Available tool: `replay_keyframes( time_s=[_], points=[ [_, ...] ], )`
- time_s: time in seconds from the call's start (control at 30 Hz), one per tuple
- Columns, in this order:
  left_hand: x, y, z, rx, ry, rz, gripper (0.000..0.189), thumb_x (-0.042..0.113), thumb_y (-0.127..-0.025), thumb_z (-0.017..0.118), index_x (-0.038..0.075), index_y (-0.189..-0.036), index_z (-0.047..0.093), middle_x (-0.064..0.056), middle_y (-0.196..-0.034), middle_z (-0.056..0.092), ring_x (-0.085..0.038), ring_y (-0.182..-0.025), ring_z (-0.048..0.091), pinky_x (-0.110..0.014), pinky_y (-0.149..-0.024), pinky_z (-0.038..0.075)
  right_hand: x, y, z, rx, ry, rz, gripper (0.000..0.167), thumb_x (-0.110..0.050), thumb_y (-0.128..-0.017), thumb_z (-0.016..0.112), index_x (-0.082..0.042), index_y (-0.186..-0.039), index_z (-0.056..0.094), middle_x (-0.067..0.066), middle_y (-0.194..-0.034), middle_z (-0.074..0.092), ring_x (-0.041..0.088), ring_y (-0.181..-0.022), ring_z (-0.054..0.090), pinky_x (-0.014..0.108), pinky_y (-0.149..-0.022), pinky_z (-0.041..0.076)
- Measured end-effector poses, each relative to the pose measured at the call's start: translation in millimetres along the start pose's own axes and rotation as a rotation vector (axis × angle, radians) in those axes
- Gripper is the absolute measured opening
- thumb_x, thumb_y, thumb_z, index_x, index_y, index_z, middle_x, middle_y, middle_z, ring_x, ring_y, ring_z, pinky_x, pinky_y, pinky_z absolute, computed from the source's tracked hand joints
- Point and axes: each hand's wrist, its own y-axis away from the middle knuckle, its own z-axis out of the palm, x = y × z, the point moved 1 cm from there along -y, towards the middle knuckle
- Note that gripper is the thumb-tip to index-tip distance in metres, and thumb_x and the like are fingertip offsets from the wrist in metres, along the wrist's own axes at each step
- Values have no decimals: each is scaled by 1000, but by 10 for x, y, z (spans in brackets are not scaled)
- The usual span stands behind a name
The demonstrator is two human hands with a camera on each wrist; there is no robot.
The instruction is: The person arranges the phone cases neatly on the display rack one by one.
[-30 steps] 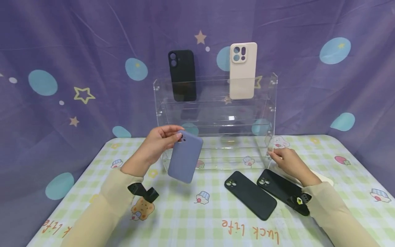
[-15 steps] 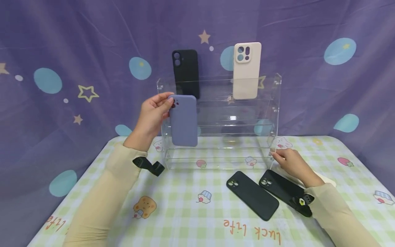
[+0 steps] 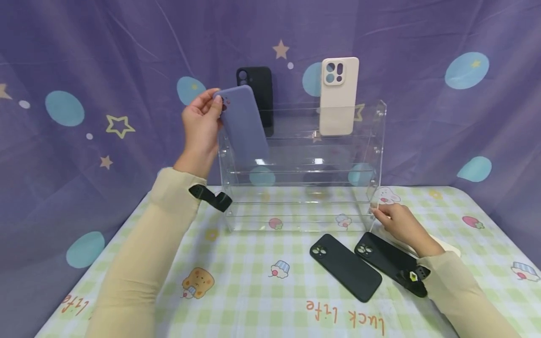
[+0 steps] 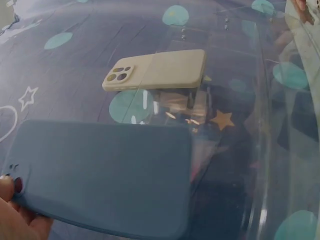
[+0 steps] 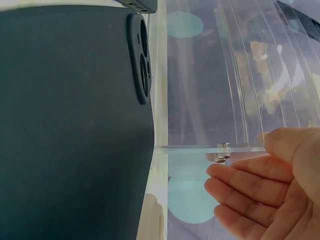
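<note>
I see a lavender phone case (image 3: 243,119) raised at the upper left corner of a clear acrylic rack (image 3: 300,164), tilted, pinched at its camera end by the left hand (image 3: 200,126). The right hand (image 3: 397,223), fingers loosely extended, touches the rack's lower right corner. Behind it on the rack's top tier stand a black case (image 3: 259,89) and a cream case (image 3: 338,94). Two black cases (image 3: 344,265) lie on the checked tablecloth (image 3: 262,291).

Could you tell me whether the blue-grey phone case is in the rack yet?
Not yet: the left hand holds the blue-grey silicone phone case tilted before the clear acrylic rack.
</note>
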Motion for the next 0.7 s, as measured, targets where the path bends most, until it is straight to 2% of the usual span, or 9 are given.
replay_keyframes(
  time_s=[0.13,0.3,0.4,0.57,0.7],
  points=[
    [28,-91,78,54,87,86,10,2,-89,60,2,-98,65,-4,-76,62,-11,-68,57,-17,-48,37,11,-6,-5,-5,2,-2,38,-16,-97,52,-9,-60,47,-6,-53,34,13,-52,34,27,-51,29],
    [-11,-188,148,86,144,119,10,1,-88,61,3,-97,66,-4,-78,63,-12,-73,59,-17,-55,41,13,-21,-10,7,4,-8,39,-15,-97,52,-10,-59,45,-5,-54,33,13,-51,33,28,-52,29],
    [-80,-213,167,89,75,134,10,1,-88,62,4,-97,67,-3,-80,62,-12,-76,59,-18,-62,44,17,-23,-6,6,1,-4,38,-14,-96,52,-10,-59,45,-4,-53,33,13,-51,33,27,-52,29],
    [-201,-206,147,109,-77,169,14,3,-88,64,2,-101,68,-2,-90,60,-11,-83,55,-21,-80,48,21,-22,-5,3,2,-6,37,-13,-96,53,-8,-60,48,-4,-53,33,14,-51,32,28,-52,30],
    [-284,-207,123,133,-134,155,18,3,-88,65,-1,-105,69,-2,-92,60,-9,-83,53,-20,-80,47,17,-18,-11,11,8,-9,38,-13,-96,52,-9,-59,47,-4,-54,33,14,-51,32,28,-52,30]
  ],
)
